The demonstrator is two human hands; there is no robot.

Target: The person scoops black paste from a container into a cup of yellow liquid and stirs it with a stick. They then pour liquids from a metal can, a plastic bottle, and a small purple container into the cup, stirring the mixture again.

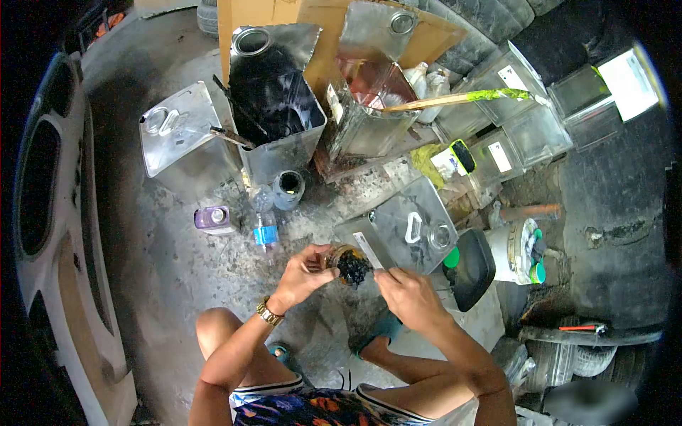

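Note:
My left hand (307, 273), with a gold watch at its wrist, is closed around the side of a small round container (347, 250). Glossy black, lumpy stuff (354, 270) fills its mouth, and the rim looks brownish yellow. At the container's right edge my right hand (406, 295) is closed in a pinch; I cannot tell what its fingers hold. A pale narrow strip (367, 250) runs up from those fingertips, overlapping the side of a closed metal tin (408, 227) with a white handle.
Two cut-open tins, one black inside (284, 153) and one reddish (369, 135), stand ahead. Nearby are a closed tin (177, 128), a purple can (214, 219), a plastic bottle (265, 226) and a dark-mouthed jar (289, 190). A car bumper (85, 213) stands left.

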